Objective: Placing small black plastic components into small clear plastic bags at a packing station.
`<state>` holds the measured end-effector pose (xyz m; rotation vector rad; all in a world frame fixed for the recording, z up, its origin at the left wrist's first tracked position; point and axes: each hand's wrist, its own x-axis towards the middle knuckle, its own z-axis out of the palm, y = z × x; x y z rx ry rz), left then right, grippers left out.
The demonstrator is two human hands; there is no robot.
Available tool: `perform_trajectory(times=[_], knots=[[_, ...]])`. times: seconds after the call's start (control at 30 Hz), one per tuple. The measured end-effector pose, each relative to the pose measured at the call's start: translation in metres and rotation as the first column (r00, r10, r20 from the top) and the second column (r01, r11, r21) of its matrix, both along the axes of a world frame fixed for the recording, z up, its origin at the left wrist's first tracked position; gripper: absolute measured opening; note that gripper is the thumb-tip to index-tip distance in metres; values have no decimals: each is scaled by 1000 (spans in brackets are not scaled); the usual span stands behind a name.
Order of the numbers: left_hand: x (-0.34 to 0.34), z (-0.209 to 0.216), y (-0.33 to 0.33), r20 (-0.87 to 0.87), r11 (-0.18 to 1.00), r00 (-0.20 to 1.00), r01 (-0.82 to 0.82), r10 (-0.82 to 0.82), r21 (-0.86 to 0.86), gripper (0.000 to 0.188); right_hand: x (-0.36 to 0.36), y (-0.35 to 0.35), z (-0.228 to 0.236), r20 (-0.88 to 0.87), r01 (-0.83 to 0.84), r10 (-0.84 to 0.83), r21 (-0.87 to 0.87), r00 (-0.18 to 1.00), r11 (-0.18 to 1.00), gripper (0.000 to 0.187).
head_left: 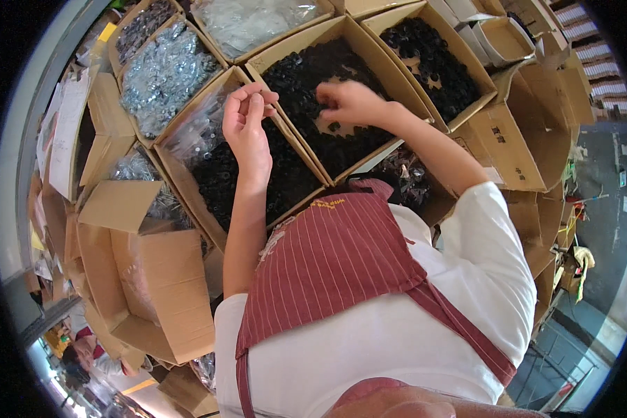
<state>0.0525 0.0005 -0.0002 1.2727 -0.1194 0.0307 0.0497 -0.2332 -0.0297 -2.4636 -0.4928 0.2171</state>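
My left hand [249, 118] hovers above a cardboard box [301, 148] of small black parts [279, 171], near its divide with the box to the right. Its thumb and fingertips are pressed together; whatever lies between them is too small to name. Over the middle cardboard box [390, 66] is my right hand [352, 104], with fingers curled inward and slightly blurred. Dark ring-like parts [306, 73] fill that box, and bare cardboard shows below the hand. What the right fingers hold, if anything, cannot be made out.
Clear plastic bags [195, 136] lie in the left box. Around stand boxes of bluish clear parts [164, 76], clear bagged pieces [254, 21] and more black parts [432, 63]. Open cartons [174, 292] flank me at left and right [505, 143]. Another person [87, 352] appears at lower left.
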Motion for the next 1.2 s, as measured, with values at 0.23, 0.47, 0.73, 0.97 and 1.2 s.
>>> perform_trajectory(times=[0.23, 0.47, 0.73, 0.97, 1.2], knots=[[10, -2, 13, 40, 990, 990, -133, 135, -34, 22, -22, -101, 66, -10, 563, -676, 562, 737, 606, 24], [30, -16, 44, 353, 457, 924, -379, 144, 805, 36, -58, -143, -1, 319, 608, -624, 162, 713, 777, 36], [30, -23, 100, 428, -182, 900, -409, 79, 894, 45, -75, -119, -5, 122, 671, -760, 396, 638, 627, 35], [33, -7, 125, 538, 157, 838, -545, 89, 823, 11, -72, -123, -13, 84, 646, -744, 438, 663, 625, 28], [10, 42, 85, 467, 497, 859, -506, 210, 705, 19, -85, -96, 8, 73, 603, -739, 529, 670, 598, 24]])
